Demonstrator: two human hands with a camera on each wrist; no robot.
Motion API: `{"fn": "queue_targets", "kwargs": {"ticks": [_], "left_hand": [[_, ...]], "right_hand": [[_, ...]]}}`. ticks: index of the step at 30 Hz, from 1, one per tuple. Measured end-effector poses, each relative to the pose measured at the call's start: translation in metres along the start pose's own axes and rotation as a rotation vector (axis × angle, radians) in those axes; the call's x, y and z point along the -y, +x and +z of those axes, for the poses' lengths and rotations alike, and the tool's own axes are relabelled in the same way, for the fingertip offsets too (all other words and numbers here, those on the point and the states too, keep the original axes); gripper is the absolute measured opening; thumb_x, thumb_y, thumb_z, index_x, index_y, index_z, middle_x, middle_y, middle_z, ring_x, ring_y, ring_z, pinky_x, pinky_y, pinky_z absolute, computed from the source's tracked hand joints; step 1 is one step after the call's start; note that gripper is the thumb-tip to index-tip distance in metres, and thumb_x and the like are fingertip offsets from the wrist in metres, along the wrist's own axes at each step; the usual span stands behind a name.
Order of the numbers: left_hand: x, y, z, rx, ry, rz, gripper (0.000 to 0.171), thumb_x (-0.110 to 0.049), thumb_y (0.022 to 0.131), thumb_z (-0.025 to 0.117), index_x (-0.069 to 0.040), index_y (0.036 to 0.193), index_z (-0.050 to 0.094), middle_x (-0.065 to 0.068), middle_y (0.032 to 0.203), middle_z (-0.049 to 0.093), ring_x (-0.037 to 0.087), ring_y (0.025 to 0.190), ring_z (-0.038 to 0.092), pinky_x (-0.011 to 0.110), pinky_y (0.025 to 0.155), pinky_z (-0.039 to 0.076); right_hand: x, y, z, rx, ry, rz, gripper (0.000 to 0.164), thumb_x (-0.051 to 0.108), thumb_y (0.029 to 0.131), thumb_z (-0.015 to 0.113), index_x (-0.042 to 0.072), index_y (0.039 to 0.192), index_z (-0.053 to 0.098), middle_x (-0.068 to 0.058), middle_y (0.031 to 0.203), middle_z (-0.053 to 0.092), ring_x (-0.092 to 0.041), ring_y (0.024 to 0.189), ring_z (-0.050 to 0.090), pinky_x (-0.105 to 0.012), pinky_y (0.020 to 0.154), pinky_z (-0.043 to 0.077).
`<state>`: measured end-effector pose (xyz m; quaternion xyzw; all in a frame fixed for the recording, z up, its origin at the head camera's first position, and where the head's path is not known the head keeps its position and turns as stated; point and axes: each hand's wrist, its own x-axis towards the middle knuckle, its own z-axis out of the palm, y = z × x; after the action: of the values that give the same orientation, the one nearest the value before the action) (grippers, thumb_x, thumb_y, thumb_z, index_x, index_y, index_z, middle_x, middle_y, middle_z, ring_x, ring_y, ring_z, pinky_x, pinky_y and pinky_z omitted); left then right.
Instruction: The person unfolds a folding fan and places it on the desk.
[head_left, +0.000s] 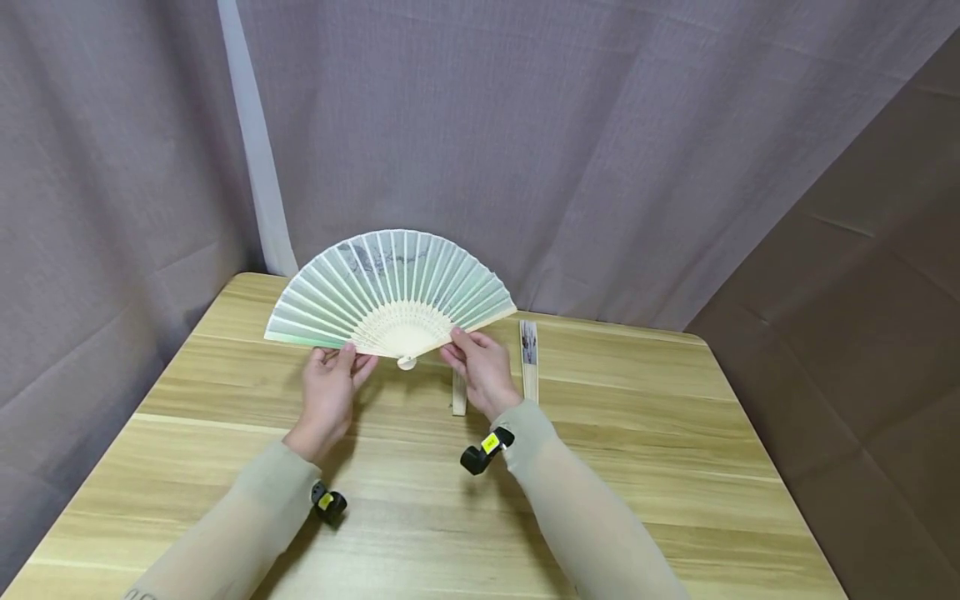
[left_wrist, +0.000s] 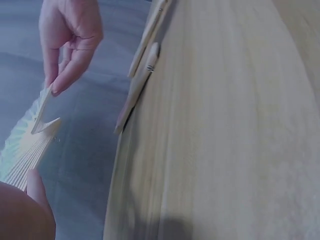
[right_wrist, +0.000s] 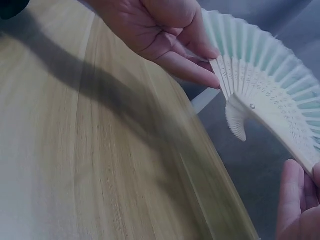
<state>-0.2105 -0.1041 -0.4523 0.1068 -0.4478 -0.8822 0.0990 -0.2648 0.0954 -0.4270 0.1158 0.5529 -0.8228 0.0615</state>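
A pale green folding fan, with cream ribs and a dark branch print, is spread wide above the far part of the table. My left hand pinches its left outer rib between thumb and fingers. On the other side, my right hand pinches the right outer rib. The rivet end of the fan points down between the two hands. Beneath and behind my right hand lies a folded fan, partly hidden. A second folded fan with a dark print lies just right of that hand.
The wooden table has rounded far corners. Grey curtains hang behind it and along the left, with a white strip at the back left. A brownish curtain borders the right side.
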Motion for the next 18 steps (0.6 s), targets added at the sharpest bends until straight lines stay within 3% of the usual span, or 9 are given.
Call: {"fn": "queue_targets", "kwargs": {"ticks": [11,18], "left_hand": [[-0.007,0.000,-0.005,-0.058,-0.086,-0.023,0.021,-0.010,0.103,0.043,-0.001,0.120,0.036,0.020,0.123,0.047,0.033,0.113,0.054,0.029,0.096,0.053],[-0.011,0.002,-0.013,-0.075,-0.083,-0.029,0.018,-0.013,0.103,0.042,-0.002,0.116,0.036,0.020,0.124,0.046,0.028,0.108,0.057,0.029,0.096,0.052]], "right_hand": [[-0.009,0.003,0.006,0.024,0.133,0.059,0.015,0.005,0.091,0.065,-0.006,0.101,0.060,-0.012,0.089,0.064,-0.018,0.080,0.067,-0.029,0.089,0.057],[-0.015,0.002,0.013,0.041,0.121,0.072,0.011,0.008,0.092,0.065,0.001,0.094,0.057,-0.011,0.091,0.064,-0.018,0.082,0.066,-0.029,0.089,0.056]]}}
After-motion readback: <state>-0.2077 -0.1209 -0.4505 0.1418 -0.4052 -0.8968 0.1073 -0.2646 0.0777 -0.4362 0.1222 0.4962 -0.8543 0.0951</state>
